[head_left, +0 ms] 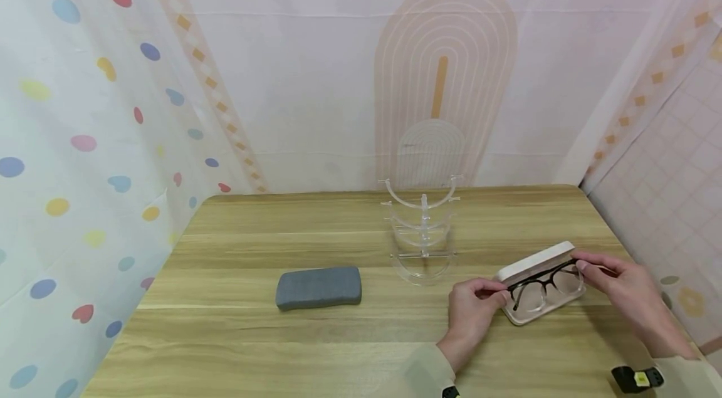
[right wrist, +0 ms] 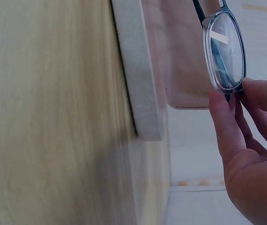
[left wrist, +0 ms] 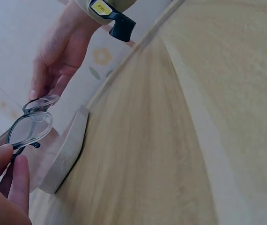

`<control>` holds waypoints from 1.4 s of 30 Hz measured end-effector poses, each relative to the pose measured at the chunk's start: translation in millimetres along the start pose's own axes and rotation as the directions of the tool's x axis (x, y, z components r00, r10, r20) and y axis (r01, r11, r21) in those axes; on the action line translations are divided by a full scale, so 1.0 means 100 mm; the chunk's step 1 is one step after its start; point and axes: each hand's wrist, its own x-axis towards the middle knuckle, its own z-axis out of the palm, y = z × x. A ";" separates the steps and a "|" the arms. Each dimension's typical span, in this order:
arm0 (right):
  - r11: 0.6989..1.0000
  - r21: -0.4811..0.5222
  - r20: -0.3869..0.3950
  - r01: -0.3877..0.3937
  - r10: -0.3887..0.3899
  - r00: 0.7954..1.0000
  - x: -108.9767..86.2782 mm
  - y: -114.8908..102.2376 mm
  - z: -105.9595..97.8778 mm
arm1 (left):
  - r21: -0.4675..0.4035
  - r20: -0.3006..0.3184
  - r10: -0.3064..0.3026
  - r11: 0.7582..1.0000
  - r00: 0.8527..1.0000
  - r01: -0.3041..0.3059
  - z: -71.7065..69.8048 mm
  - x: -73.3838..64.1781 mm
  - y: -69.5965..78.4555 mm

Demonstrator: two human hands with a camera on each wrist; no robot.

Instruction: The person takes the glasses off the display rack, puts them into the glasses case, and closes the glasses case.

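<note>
A pair of eyeglasses (head_left: 544, 283) with a dark upper frame and clear lower rims is held between both hands, just over an opened pale glasses case (head_left: 536, 263). At the glasses' left end, my left hand (head_left: 472, 313) pinches the frame between thumb and fingers. My right hand (head_left: 626, 288) pinches the opposite end. In the left wrist view the eyeglasses (left wrist: 30, 129) hang above the case (left wrist: 68, 154), apart from its rim. The right wrist view shows the thumb and fingers of the right hand (right wrist: 253, 136) on the frame's corner, with the pinkish case lining behind.
A closed grey glasses case (head_left: 319, 288) lies left of centre on the wooden table (head_left: 237, 348). Toward the back stands a clear tiered display rack (head_left: 424, 229), left of the opened case. Patterned curtains (head_left: 316, 72) hang behind and beside the table.
</note>
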 end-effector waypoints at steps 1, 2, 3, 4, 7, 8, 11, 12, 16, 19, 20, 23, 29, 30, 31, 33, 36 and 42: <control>0.999 -0.032 0.000 0.000 0.000 1.000 0.00 0.01 0.00 | 0.004 -0.005 0.000 1.000 1.000 0.000 0.01 0.01 -0.01; 0.998 -0.066 -0.002 0.004 -0.004 1.000 0.01 0.02 0.00 | 0.009 -0.010 -0.002 1.000 1.000 0.002 0.01 0.01 -0.02; 0.996 -0.093 -0.002 0.008 -0.008 1.000 0.02 0.03 0.00 | 0.017 -0.015 -0.003 1.000 1.000 0.003 0.01 0.02 -0.02; 0.994 -0.112 0.000 0.017 -0.017 1.000 0.02 0.05 0.00 | 0.028 -0.021 -0.004 1.000 1.000 0.004 0.01 0.03 -0.03; 0.992 -0.120 0.014 0.040 -0.039 0.999 0.04 0.08 0.02 | 0.060 -0.039 -0.005 0.998 0.999 0.008 0.01 0.06 -0.05; 0.991 -0.125 0.015 0.045 -0.044 0.999 0.05 0.09 0.02 | 0.070 -0.045 -0.009 0.997 0.999 0.012 0.01 0.06 -0.05; 0.991 -0.127 0.021 0.047 -0.045 0.999 0.05 0.12 0.03 | 0.094 -0.056 -0.011 0.995 0.998 0.016 0.01 0.08 -0.08; 0.989 -0.139 0.021 0.046 -0.044 0.999 0.05 0.12 0.03 | 0.098 -0.057 -0.012 0.995 0.998 0.017 0.01 0.09 -0.08; 0.991 -0.129 0.029 0.035 -0.032 0.999 0.06 0.14 0.04 | 0.133 -0.065 -0.007 0.991 0.998 0.015 0.01 0.12 -0.09; 0.990 -0.134 0.031 0.042 -0.038 0.999 0.06 0.15 0.04 | 0.166 -0.073 0.009 0.986 0.997 0.003 0.01 0.14 -0.09; 0.990 -0.137 0.030 0.044 -0.040 0.999 0.06 0.15 0.04 | 0.180 -0.074 0.018 0.984 0.997 -0.004 0.01 0.15 -0.09; 0.985 -0.159 0.030 0.061 -0.057 0.998 0.05 0.16 0.04 | 0.216 -0.077 0.043 0.976 0.996 -0.026 0.01 0.16 -0.09; 0.975 -0.194 0.032 0.107 -0.102 0.994 0.05 0.20 0.05 | 0.240 -0.079 0.049 0.970 0.996 -0.028 0.00 0.18 -0.08; 0.972 -0.207 0.031 0.111 -0.107 0.994 0.05 0.21 0.05 | 0.245 -0.077 0.056 0.969 0.995 -0.035 0.00 0.19 -0.07; 0.971 -0.215 0.033 0.109 -0.105 0.994 0.05 0.21 0.05 | 0.247 -0.076 0.059 0.968 0.995 -0.038 0.00 0.19 -0.07; 0.970 -0.222 0.039 0.103 -0.096 0.995 0.04 0.23 0.06 | 0.249 -0.074 0.059 0.968 0.996 -0.039 0.00 0.20 -0.07; 0.967 -0.237 0.046 0.096 -0.087 0.995 0.04 0.23 0.07 | 0.267 -0.073 0.079 0.962 0.994 -0.057 0.00 0.21 -0.07; 0.943 -0.311 0.037 0.121 -0.116 0.993 0.04 0.24 0.07 | 0.280 -0.084 0.076 0.959 0.994 -0.050 0.01 0.23 -0.07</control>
